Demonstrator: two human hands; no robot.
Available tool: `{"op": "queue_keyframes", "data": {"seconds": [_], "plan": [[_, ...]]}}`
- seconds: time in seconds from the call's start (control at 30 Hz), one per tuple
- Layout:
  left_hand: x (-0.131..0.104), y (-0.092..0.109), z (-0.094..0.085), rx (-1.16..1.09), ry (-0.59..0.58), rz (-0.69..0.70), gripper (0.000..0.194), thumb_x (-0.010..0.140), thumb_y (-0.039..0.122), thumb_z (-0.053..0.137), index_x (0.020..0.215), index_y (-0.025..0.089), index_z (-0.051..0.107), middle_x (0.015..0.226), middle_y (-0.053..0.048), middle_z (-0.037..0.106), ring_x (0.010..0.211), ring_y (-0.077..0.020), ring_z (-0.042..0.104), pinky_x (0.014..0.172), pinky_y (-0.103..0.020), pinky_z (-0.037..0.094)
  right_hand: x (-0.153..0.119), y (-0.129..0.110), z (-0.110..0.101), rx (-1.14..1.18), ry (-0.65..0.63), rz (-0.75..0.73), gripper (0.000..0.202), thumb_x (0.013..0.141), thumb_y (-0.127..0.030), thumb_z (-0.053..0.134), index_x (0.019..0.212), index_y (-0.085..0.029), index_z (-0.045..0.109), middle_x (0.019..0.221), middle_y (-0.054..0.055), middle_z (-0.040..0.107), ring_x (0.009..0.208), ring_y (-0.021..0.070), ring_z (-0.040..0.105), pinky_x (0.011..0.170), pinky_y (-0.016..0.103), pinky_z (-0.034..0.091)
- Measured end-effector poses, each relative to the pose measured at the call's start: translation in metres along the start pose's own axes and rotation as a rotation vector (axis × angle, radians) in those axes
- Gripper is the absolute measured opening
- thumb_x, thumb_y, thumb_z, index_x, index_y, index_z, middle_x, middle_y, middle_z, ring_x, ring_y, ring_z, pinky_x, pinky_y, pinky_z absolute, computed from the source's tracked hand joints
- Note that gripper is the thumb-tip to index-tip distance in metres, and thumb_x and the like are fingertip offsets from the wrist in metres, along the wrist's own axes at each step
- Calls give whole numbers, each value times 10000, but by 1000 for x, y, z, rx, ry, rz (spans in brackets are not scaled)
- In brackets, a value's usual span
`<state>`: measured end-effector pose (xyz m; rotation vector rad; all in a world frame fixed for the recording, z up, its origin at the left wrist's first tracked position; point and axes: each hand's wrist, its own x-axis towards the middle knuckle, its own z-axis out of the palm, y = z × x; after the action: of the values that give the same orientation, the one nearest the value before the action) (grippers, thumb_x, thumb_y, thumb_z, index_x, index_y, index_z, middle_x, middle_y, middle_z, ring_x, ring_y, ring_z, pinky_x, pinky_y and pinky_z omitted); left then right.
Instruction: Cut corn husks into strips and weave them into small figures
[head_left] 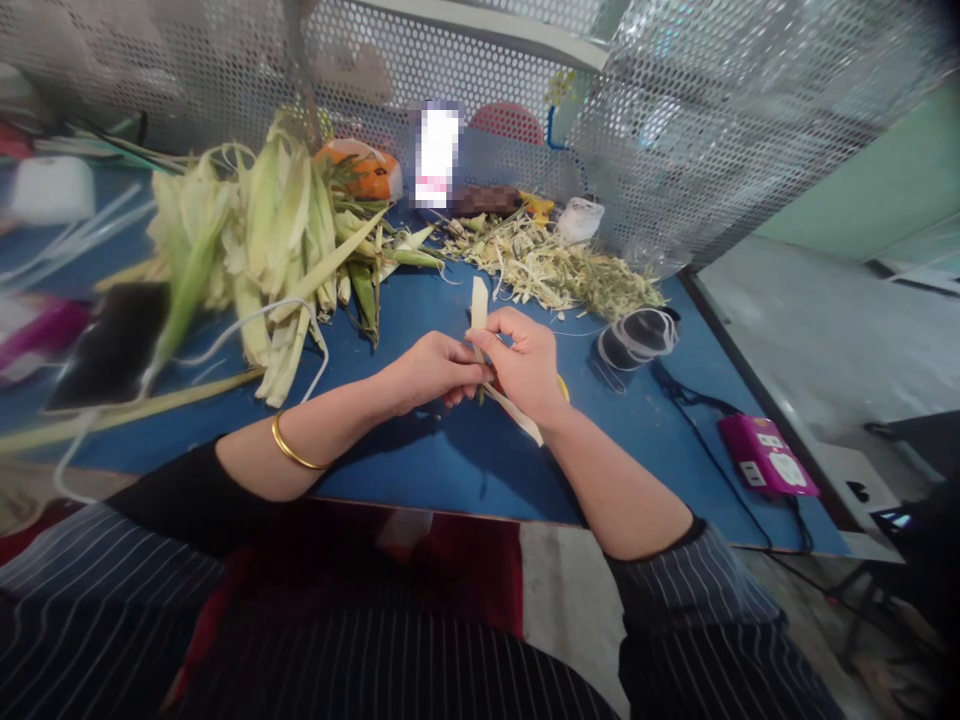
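Observation:
Over the blue table my two hands meet at a pale strip of corn husk (479, 300). My right hand (523, 355) pinches it between thumb and fingers, and its flat end stands upright above them. Close against it, my left hand (439, 372) is closed with thumb and fingers pressed on the lower part of the husk. Another pale length (517, 415) trails down to the right below the hands. Part of a yellow thing (563, 388) shows behind my right wrist. The fingers hide where the pieces join.
A big heap of corn husks (277, 230) lies left. Shredded husk scraps (562, 265) cover the back right, near a dark spool with white thread (637, 337). A purple power strip (769, 455) sits at right, a black phone (112, 345) at left. Perforated metal mesh (375, 50) stands behind.

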<state>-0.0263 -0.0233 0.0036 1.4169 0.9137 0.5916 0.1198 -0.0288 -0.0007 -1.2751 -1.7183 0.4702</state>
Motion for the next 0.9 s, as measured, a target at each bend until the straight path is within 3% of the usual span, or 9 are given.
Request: {"op": "queue_keyframes", "data": {"seconds": [0.13, 0.2, 0.27, 0.33, 0.4, 0.47, 0.7, 0.9], "plan": [[5, -2, -3, -190, 141, -7, 221, 795, 287, 683, 657, 118, 646, 553, 4, 577, 426, -49, 482, 431, -182, 382, 7, 5, -11, -12, 95, -88, 185, 886, -346, 550, 821, -214, 663, 930, 40, 674, 910, 175, 592, 861, 309, 413], [6, -1, -8, -284, 199, -5, 250, 831, 350, 647, 748, 116, 668, 592, -1, 597, 441, -56, 499, 439, -186, 399, 11, 7, -19, -35, 127, -35, 265, 892, -423, 537, 834, -204, 675, 889, 38, 678, 877, 175, 591, 822, 301, 414], [7, 0, -13, -350, 225, 3, 321, 865, 415, 592, 771, 117, 663, 620, -12, 613, 450, -65, 511, 443, -197, 414, 12, 7, -24, -72, 19, 62, 371, 879, -509, 527, 749, -191, 668, 726, 14, 644, 720, 152, 560, 700, 280, 402], [8, 0, -17, -378, 237, 16, 338, 860, 440, 594, 767, 120, 653, 638, -16, 624, 460, -69, 518, 448, -202, 423, 12, 6, -25, -106, -175, 143, 424, 845, -560, 549, 677, -184, 650, 599, -13, 582, 596, 127, 490, 601, 266, 356], [9, -1, -18, -351, 242, 34, 272, 820, 387, 662, 771, 119, 655, 641, -12, 628, 466, -61, 516, 454, -194, 419, 10, 6, -22, -105, -329, 167, 400, 834, -535, 576, 657, -182, 642, 580, -21, 579, 566, 118, 473, 579, 261, 336], [9, -2, -17, -293, 250, 52, 186, 793, 291, 702, 760, 113, 657, 619, -5, 616, 458, -50, 503, 457, -186, 408, 7, 5, -19, -96, -375, 125, 344, 855, -452, 572, 650, -184, 637, 612, -15, 609, 593, 124, 505, 605, 261, 351], [13, -5, -14, -271, 322, 89, 149, 797, 203, 705, 700, 108, 644, 536, 17, 561, 410, -36, 466, 436, -188, 388, 6, -1, -18, -96, -329, -36, 308, 861, -313, 552, 579, -199, 594, 614, -5, 595, 621, 135, 537, 654, 277, 384], [16, -8, -17, -291, 320, 113, 155, 788, 215, 719, 708, 100, 653, 566, 12, 566, 417, -40, 479, 434, -198, 407, 7, -4, -22, -71, -322, 13, 305, 852, -326, 561, 579, -196, 599, 603, -8, 599, 607, 131, 529, 647, 275, 386]]}}
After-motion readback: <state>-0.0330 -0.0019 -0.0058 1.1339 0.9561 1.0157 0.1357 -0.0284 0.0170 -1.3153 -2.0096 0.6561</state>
